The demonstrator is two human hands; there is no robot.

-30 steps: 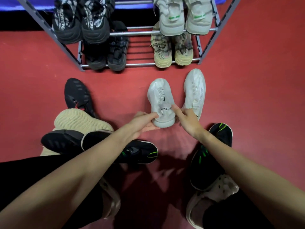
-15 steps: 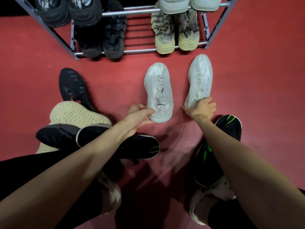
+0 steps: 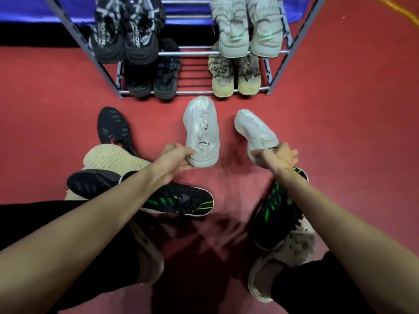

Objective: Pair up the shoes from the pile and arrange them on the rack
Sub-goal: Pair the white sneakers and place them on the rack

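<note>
Shoes now gripped: our left hand (image 3: 175,158) pinches one white shoe's (image 3: 202,134) heel, our right hand (image 3: 277,157) has swung the other white shoe (image 3: 255,130) round, both on the floor before the rack (image 3: 195,92), pair ready to lift.

Under us is a red floor (image 3: 351,132), and on it stands a metal rack (image 3: 292,44) well beyond our fingertips. Its shelves carry a black patterned pair (image 3: 124,39) and a pale pair (image 3: 247,35) above, a dark pair (image 3: 152,80) and a tan pair (image 3: 235,78) below. On the floor, a white shoe (image 3: 201,130) lies at our left fingers and a second white shoe (image 3: 256,130) at our right ones. A black shoe (image 3: 113,128) lies left of them.
</note>
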